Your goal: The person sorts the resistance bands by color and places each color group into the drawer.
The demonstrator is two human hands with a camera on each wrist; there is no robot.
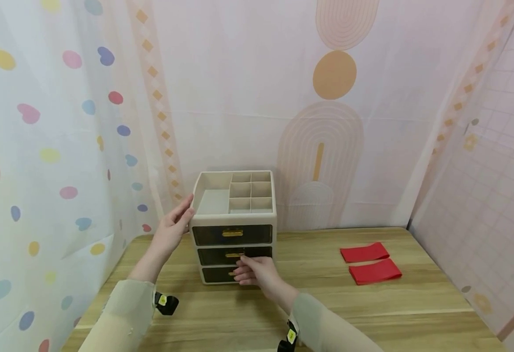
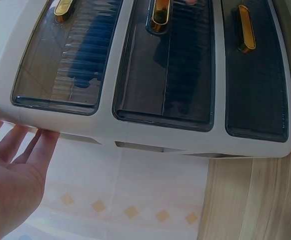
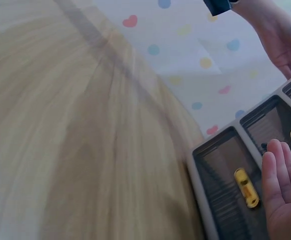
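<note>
A cream desktop drawer organiser (image 1: 234,222) is standing on the far left part of the wooden table (image 1: 327,303), just in front of the patterned curtain (image 1: 336,122). Its open top is divided into one large tray and six small compartments, and below that are three dark translucent drawers with gold handles, all looking pushed in.

The left hand (image 1: 174,226) is resting against the organiser's upper left side with its fingers straight and relaxed, touching the cream casing without curling round anything; the left wrist view shows the fingertips (image 2: 44,137) lying on the frame edge.

The right hand (image 1: 257,271) is reaching to the front of the organiser at the middle drawer (image 1: 234,255), fingers extended together toward its gold handle (image 1: 234,254). Whether they are actually pinching the handle cannot be told; in the right wrist view the fingers (image 3: 278,170) are lying nearly straight beside the handles.

Two red folded cloths (image 1: 369,263) are lying side by side on the right of the table, well apart from the organiser.
</note>
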